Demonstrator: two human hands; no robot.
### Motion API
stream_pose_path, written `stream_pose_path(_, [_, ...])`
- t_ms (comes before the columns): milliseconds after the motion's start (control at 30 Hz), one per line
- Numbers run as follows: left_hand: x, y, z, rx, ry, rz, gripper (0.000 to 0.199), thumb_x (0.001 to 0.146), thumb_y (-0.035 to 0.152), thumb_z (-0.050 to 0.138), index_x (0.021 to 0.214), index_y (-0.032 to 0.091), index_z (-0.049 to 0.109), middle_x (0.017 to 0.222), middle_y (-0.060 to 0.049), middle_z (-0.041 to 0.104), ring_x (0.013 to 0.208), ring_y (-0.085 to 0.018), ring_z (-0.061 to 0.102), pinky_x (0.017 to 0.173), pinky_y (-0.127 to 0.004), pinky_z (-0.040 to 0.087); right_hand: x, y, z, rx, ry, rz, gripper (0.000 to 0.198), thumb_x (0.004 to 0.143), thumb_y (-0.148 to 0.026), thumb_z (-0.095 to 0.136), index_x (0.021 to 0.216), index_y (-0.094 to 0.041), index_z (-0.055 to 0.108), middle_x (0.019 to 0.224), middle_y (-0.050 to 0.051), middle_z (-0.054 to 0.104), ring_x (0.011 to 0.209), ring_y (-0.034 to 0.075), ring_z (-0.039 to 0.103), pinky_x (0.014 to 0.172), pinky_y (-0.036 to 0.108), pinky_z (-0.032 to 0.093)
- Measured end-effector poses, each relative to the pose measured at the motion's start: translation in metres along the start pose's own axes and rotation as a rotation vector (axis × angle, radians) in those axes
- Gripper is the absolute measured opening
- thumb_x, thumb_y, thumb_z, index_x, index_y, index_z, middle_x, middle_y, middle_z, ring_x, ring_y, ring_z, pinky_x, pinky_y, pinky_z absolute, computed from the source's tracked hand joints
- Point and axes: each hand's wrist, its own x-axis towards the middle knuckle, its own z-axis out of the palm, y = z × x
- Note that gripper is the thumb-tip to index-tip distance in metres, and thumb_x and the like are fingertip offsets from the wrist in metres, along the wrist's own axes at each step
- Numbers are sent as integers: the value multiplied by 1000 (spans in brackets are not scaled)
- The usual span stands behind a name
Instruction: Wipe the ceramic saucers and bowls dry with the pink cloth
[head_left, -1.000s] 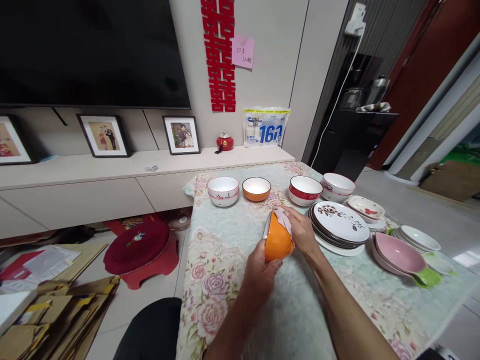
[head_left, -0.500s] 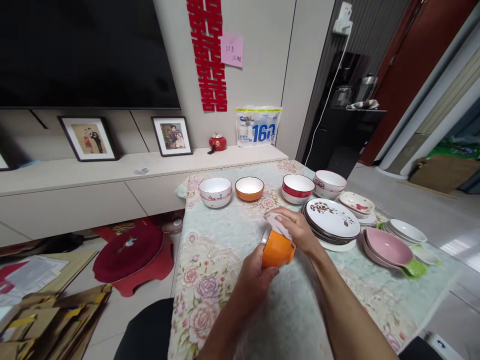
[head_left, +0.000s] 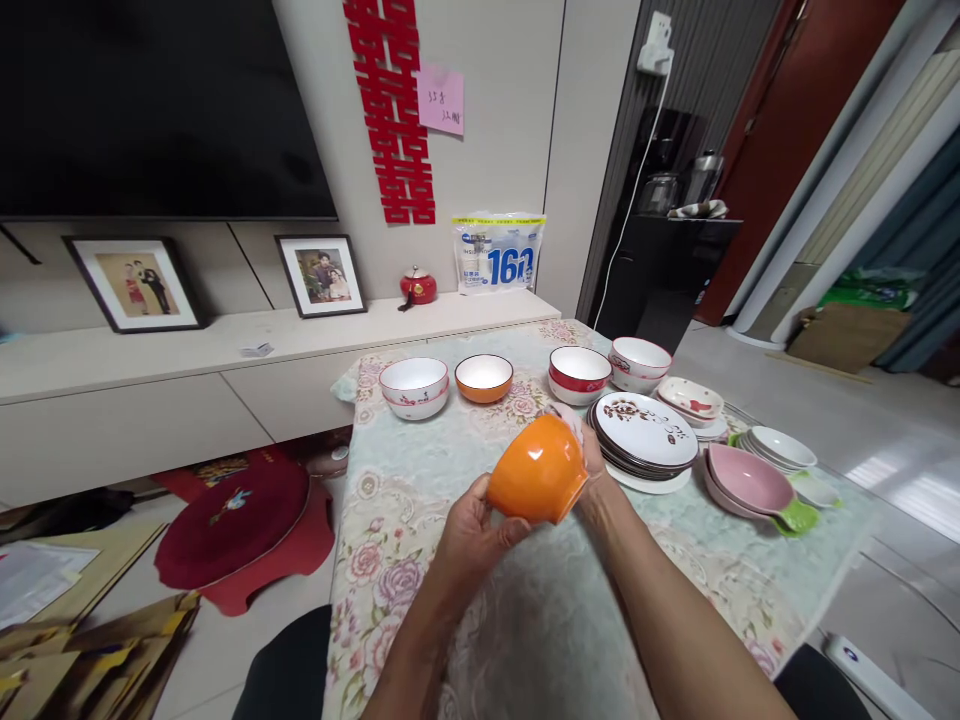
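An orange bowl (head_left: 537, 472) is held tilted above the table, its outer side and foot facing me. My left hand (head_left: 480, 525) grips its left side, thumb along the underside and fingers partly hidden behind. At the far right of the bowl, my right hand (head_left: 592, 470) presses a pale pink cloth (head_left: 568, 415) to it; most of those fingers are hidden by the bowl. Beyond stand another orange bowl (head_left: 484, 376), white inside, and a stack of white bowls with red trim (head_left: 415, 388).
On the floral tablecloth (head_left: 397, 570), plates (head_left: 645, 435), red-and-white bowls (head_left: 579, 376), pink dishes (head_left: 750, 482) and small white bowls (head_left: 782, 447) are grouped to the right. A low cabinet (head_left: 150, 370) lines the wall; a red stool (head_left: 236, 515) stands left.
The orange bowl has turned so that more of its outer side faces me. The cloth and right hand have moved partly behind it. The view has shifted slightly right.
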Motion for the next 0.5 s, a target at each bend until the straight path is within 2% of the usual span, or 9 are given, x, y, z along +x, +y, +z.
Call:
stream_pose_path(67, [0, -2, 1, -11, -13, 6, 53, 66, 30, 85, 111, 15, 63, 112, -9, 71, 105, -24, 62, 92, -33, 46, -3, 0, 4, 68, 4, 10, 48, 84, -63, 49, 77, -20, 69, 68, 7, 72, 73, 26, 70, 67, 37, 57])
stream_pose_path(100, [0, -3, 3, -30, -11, 5, 52, 66, 30, 85, 111, 14, 63, 110, -9, 72, 103, -24, 63, 92, -33, 47, -5, 0, 6, 104, 4, 15, 48, 85, -63, 49, 77, -20, 69, 68, 7, 72, 74, 26, 70, 68, 38, 57])
stream_pose_path(233, [-5, -3, 10, -78, 25, -31, 49, 69, 31, 82, 111, 15, 62, 100, -8, 74, 86, -21, 67, 80, -31, 50, -9, -3, 4, 193, 2, 12, 41, 83, -59, 55, 82, -21, 70, 79, 6, 75, 84, 26, 70, 76, 37, 57])
stream_pose_path(333, [-5, -4, 12, -6, 68, -40, 50, 68, 33, 82, 110, 14, 62, 100, -8, 73, 83, -21, 66, 76, -30, 50, -11, -13, -4, 189, -13, -11, 33, 82, -51, 62, 91, -22, 72, 96, 5, 76, 95, 25, 68, 85, 37, 54])
stream_pose_path(400, [-4, -5, 13, 70, 93, -32, 48, 67, 35, 82, 106, 14, 63, 95, -7, 72, 80, -20, 64, 73, -29, 49, -15, -22, -5, 28, -68, -117, 29, 86, -45, 61, 99, -22, 74, 108, 6, 74, 105, 25, 65, 95, 38, 49])
stream_pose_path(500, [-2, -4, 15, 155, 162, 0, 39, 68, 34, 80, 97, 15, 64, 84, -3, 70, 73, -18, 60, 68, -27, 49, -29, -36, 6, -359, -161, -427, 28, 92, -35, 55, 110, -22, 72, 118, 8, 70, 116, 24, 59, 105, 42, 41])
